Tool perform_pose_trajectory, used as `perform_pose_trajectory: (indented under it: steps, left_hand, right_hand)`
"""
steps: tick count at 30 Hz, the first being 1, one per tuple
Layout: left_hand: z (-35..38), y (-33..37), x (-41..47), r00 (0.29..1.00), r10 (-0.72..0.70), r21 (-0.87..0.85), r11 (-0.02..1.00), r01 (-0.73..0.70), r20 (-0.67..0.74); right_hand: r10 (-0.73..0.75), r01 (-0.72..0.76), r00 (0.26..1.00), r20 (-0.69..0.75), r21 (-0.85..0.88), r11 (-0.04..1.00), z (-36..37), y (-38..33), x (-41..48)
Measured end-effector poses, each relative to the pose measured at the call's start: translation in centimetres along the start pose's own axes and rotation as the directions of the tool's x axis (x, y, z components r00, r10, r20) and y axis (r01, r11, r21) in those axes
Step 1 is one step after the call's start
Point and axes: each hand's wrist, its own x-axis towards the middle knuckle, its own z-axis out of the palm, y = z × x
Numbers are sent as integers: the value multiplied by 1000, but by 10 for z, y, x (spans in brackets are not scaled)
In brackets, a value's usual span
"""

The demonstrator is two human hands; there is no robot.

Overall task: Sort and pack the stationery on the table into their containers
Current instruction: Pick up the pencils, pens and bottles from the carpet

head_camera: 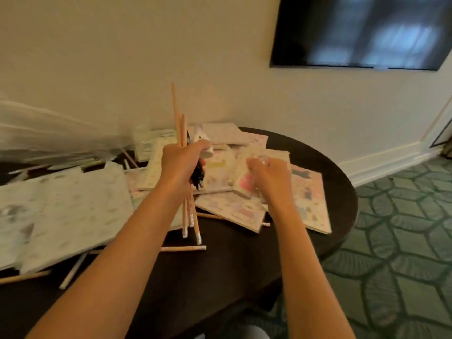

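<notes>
— Pencils (179, 128) stand upright in our left hand (181, 162), fingers wrapped round them.
— Our right hand (267, 173), over the notebooks (247, 211), is too blurred to tell. A loose pencil (186, 248) lies crosswise on the table (244, 277), under our left forearm.

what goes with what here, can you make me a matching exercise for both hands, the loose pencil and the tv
1 left hand
2 right hand
3 loose pencil
4 tv

a flat on the dark table
b on the wall
c grips a bundle of pencils
d over the pastel notebooks

Pairs: 1-c, 2-d, 3-a, 4-b
</notes>
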Motion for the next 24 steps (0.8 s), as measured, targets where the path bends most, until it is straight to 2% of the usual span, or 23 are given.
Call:
perform_pose_trajectory:
  steps: [5,9,11,16,18,21,24]
  left_hand:
    - [-99,9,57,986,-62,74,995,74,-152]
    - [-157,18,88,954,-235,-44,972,231,-186]
    - [-192,24,111,938,-270,-92,962,256,-217]
    - [-204,25,119,947,-295,157,937,312,-126]
    - [-210,27,126,951,-281,327,894,307,-127]
    - [-217,31,126,967,-226,634,732,249,-118]
    - [-223,24,124,967,-246,816,544,197,-70]
  right_hand:
    - [-59,71,974,219,-46,996,98,-43,24]
    - [-48,98,928,370,-116,988,174,-68,45]
    - [-24,106,897,440,-164,981,222,-85,59]
    - [52,131,871,488,-334,933,255,-84,76]
    - [78,147,846,528,-371,917,267,-84,79]
    - [70,156,828,557,-349,924,279,-82,80]
    - [60,178,825,561,-360,916,280,-80,78]
